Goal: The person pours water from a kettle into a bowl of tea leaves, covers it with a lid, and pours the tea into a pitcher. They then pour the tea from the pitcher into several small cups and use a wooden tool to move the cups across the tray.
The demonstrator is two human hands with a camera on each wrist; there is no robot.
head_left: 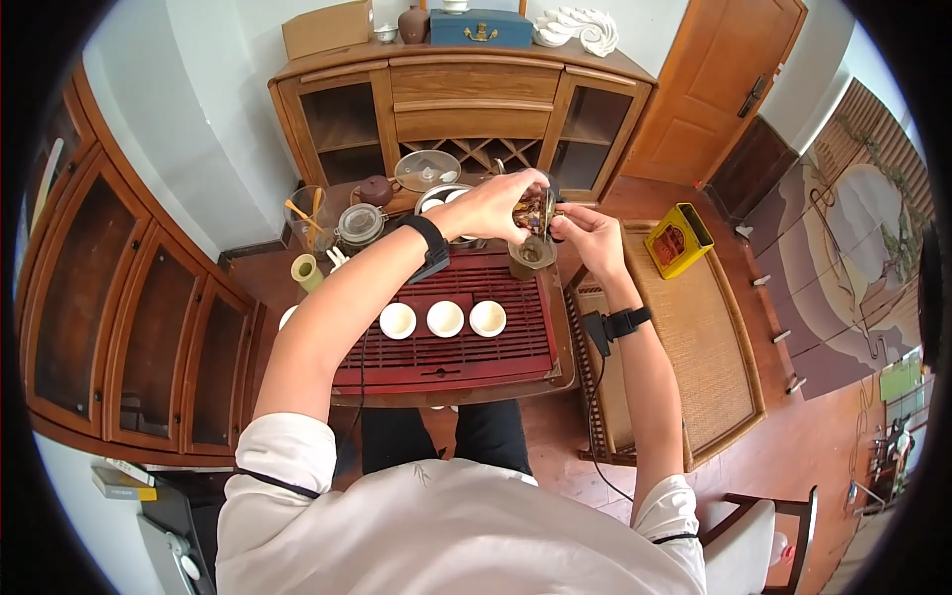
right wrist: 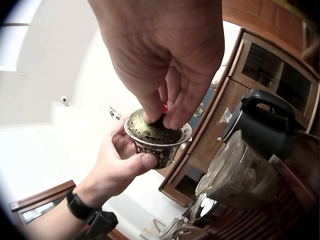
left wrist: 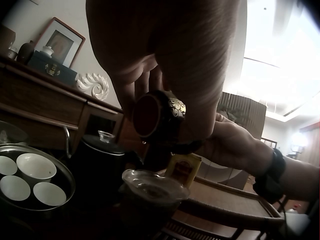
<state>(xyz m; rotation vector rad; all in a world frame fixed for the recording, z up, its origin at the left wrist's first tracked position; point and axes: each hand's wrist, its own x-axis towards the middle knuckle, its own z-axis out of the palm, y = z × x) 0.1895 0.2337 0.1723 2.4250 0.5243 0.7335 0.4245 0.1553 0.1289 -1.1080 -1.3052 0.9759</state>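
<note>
My left hand (head_left: 496, 206) grips a dark, gold-patterned lidded tea bowl (right wrist: 159, 154) around its side, tipped over above a glass pitcher (head_left: 533, 256). At the bowl's mouth, my right hand (head_left: 593, 238) pinches the knob of its patterned lid (right wrist: 145, 129) between thumb and fingers. The pitcher's wavy rim (left wrist: 155, 184) lies just below the bowl in the left wrist view. Several white cups (head_left: 445, 319) stand on the slatted red tea tray (head_left: 436, 373), three of them in a row near its front.
A black kettle (right wrist: 265, 127) stands behind the pitcher, beside a metal pan (left wrist: 69, 186) of white cups. Further left are a glass jar (head_left: 359, 228), a brown teapot (head_left: 375, 189) and a green cup (head_left: 306, 271). To the right, a yellow tin (head_left: 679, 241) sits on a woven side table (head_left: 699, 347).
</note>
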